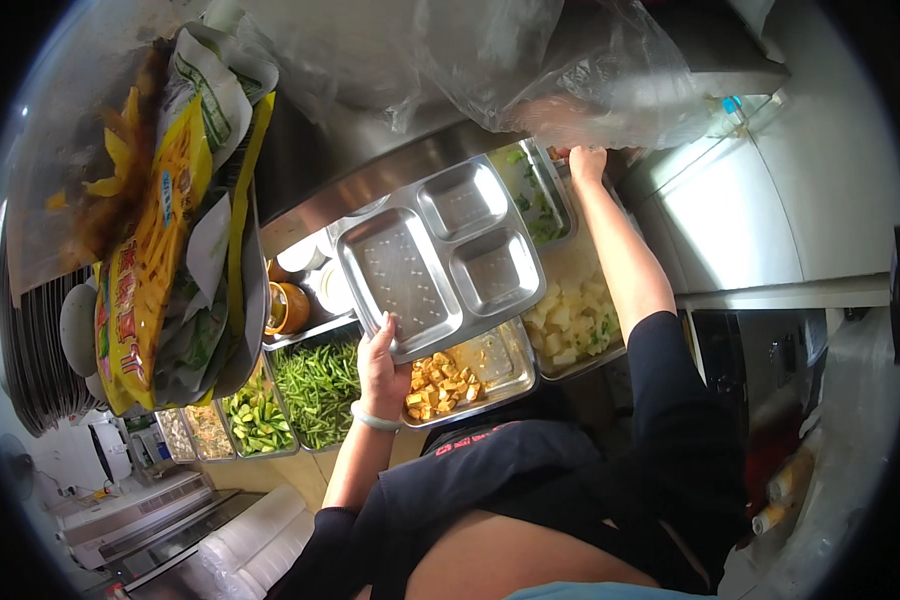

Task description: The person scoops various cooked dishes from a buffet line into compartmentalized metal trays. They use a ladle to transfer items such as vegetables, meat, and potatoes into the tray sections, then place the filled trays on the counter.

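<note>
My left hand (pixel 382 375) grips the near edge of a stainless steel compartment tray (pixel 444 259), thumb on top. Its compartments hold no food, and it is held tilted above the food pans. Just under it is a metal pan of browned, sauced cubes, likely tofu (pixel 439 386). My right hand (pixel 587 163) reaches to the far end of the pans, close to a few reddish food pieces (pixel 555 153). Its fingers are partly hidden below a clear plastic bag (pixel 607 82), so I cannot tell what it holds. Pale cubed vegetables (pixel 574 315), perhaps potato or melon, lie below my right forearm.
Pans of cut green beans (pixel 317 394) and sliced green vegetables (pixel 257 420) continue leftward. Leafy greens (pixel 536 199) fill a far pan. Orange-brown jars (pixel 289 306) stand behind the beans. A steel shelf edge (pixel 397 161) and yellow food packet (pixel 154 285) overhang the far side and left.
</note>
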Demonstrator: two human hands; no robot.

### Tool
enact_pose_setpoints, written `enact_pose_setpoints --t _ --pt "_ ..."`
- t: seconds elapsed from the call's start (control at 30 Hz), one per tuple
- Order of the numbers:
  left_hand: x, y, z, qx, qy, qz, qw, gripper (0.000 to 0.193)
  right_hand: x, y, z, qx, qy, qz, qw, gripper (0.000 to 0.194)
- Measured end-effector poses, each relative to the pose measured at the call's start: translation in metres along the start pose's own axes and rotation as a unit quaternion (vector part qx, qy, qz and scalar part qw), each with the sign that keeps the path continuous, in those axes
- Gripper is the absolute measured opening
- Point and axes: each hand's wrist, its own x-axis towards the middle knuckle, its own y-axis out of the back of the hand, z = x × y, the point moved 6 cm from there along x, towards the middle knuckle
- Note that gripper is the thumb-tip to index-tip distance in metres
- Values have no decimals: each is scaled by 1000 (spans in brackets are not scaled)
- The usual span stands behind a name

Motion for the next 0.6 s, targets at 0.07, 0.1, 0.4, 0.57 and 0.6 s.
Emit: enact_pose_setpoints --t 0.07,0.1,0.4,0.57,0.6 --pt "4 -5 0 16 -7 -5 1000 9 5 -1 -1 38 -11 10 999 27" --pt "5 -8 0 18 -10 -12 1000 10 8 -4 -4 20 -6 0 1000 26" --pt "40 -48 -9 19 -9 -38 999 20 8 -34 -73 -22 1 -58 998 23" --pt "67 -63 -24 -3 -2 -56 998 20 -17 -48 -126 -9 12 -104 994 25" --pt "70 -65 -27 -4 2 -59 998 20 -24 -49 -131 -30 5 -108 994 25"
